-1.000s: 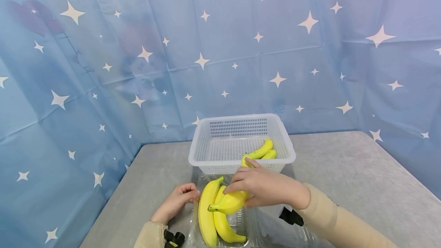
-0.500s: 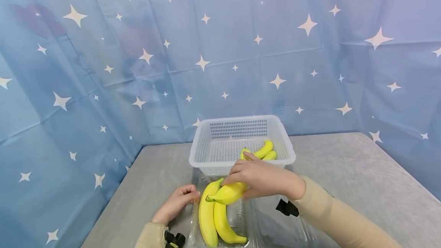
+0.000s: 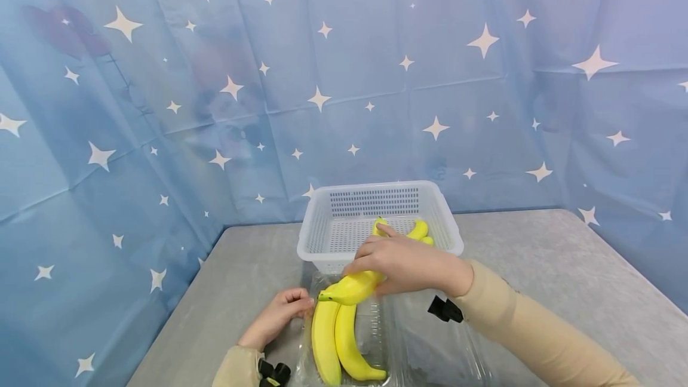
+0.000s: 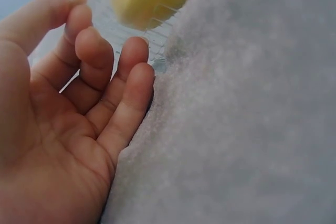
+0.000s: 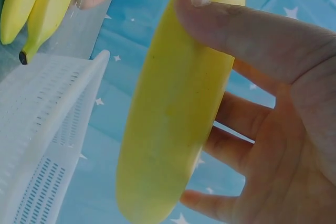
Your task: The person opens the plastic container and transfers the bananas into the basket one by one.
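Observation:
My right hand (image 3: 405, 264) grips a yellow banana (image 3: 352, 288) from above, over the far end of a clear plastic clamshell box (image 3: 373, 327) and the near rim of the basket. In the right wrist view, thumb and fingers lie on opposite sides of this banana (image 5: 168, 103). Two more bananas (image 3: 326, 345) lie side by side in the box's left part. My left hand (image 3: 279, 315) is at the box's left edge; in the left wrist view, this hand's (image 4: 89, 93) thumb and index finger pinch the clear rim, the other fingers loosely curled.
A white perforated basket (image 3: 309, 252) stands behind the box, with bananas (image 3: 418, 230) in its right side, partly hidden by my right hand. The box's open lid (image 3: 435, 345) lies to the right on the grey table (image 3: 537, 279). A blue star-print curtain (image 3: 349, 112) hangs behind.
My right hand has lifted the held banana up and away from the two in the box, toward the basket. My left hand has stayed at the box's edge.

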